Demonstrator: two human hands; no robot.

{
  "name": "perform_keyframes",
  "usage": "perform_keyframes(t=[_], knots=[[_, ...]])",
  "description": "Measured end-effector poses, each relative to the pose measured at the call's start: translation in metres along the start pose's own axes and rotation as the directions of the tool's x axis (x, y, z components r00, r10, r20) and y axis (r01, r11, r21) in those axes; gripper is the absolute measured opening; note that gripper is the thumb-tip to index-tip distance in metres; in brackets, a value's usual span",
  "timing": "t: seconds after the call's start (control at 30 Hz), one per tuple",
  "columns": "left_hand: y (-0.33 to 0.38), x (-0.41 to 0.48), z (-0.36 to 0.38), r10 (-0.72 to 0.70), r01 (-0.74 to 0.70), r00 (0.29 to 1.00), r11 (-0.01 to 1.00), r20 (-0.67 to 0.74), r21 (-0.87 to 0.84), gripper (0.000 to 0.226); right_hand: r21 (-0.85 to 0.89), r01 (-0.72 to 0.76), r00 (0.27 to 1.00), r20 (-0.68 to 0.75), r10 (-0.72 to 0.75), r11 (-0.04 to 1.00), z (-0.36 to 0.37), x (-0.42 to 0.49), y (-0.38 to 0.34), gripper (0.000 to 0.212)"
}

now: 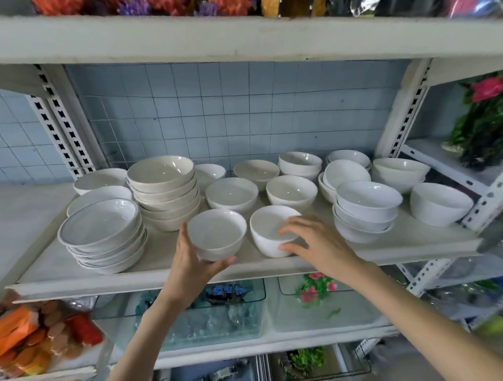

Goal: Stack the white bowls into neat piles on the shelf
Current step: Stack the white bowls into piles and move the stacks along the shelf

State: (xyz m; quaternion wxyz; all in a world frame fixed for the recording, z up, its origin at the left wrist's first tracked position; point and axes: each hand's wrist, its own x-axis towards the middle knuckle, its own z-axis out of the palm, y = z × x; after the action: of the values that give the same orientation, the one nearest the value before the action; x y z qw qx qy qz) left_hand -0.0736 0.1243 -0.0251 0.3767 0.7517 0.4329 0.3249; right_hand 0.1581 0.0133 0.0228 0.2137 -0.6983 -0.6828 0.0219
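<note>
Cupped from below by the left hand, a small white bowl is being held mouth up at the front edge of the shelf, its base being hidden by the palm. Just to its right, a second bowl is being pinched across the near rim by the right hand, mouth up too, its near wall being partly covered.

Blue wall tiles stood behind. Glass trays lay below, pink flowers at right, orange packets lower left.
</note>
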Motion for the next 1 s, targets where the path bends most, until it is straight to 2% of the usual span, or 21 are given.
perform_keyframes(t=[0.1, 0.23, 0.37, 0.53, 0.6, 0.73, 0.83, 1.0], knots=[[-0.004, 0.011, -0.004, 0.037, -0.031, 0.998, 0.994, 0.056, -0.104, 0.121, -0.092, -0.012, 0.999, 0.045, 0.016, 0.996, -0.002, 0.003, 0.003, 0.027], [0.001, 0.022, -0.002, 0.076, -0.047, 0.988, 0.976, 0.133, -0.212, 0.087, -0.049, -0.072, 0.996, 0.044, 0.075, 0.996, -0.01, -0.002, 0.008, 0.018], [0.002, 0.03, 0.001, 0.091, -0.033, 0.974, 0.963, 0.209, -0.268, 0.094, -0.057, -0.121, 0.99, 0.06, 0.124, 0.991, -0.01, -0.004, 0.01, 0.017], [-0.002, 0.036, 0.005, 0.099, -0.018, 0.967, 0.946, 0.236, -0.323, 0.089, -0.028, -0.154, 0.981, 0.115, 0.156, 0.988, -0.016, -0.001, 0.013, 0.019], [-0.004, 0.037, 0.003, 0.112, -0.013, 0.96, 0.934, 0.256, -0.356, 0.095, 0.033, -0.161, 0.984, 0.089, 0.157, 0.986, -0.02, 0.002, 0.012, 0.022], [-0.002, 0.038, -0.004, 0.092, 0.021, 0.951, 0.933, 0.296, -0.36, 0.12, 0.13, -0.11, 0.993, -0.031, 0.115, 0.985, -0.035, 0.019, 0.016, 0.03], [-0.003, 0.04, -0.005, 0.082, 0.038, 0.951, 0.926, 0.298, -0.376, 0.121, 0.122, -0.088, 0.993, -0.069, 0.097, 0.989, -0.044, 0.046, 0.029, 0.031], [-0.008, 0.043, -0.006, 0.065, 0.055, 0.951, 0.927, 0.303, -0.372, 0.12, 0.032, -0.167, 0.985, -0.039, 0.168, 0.986, -0.046, 0.11, 0.061, 0.038]])
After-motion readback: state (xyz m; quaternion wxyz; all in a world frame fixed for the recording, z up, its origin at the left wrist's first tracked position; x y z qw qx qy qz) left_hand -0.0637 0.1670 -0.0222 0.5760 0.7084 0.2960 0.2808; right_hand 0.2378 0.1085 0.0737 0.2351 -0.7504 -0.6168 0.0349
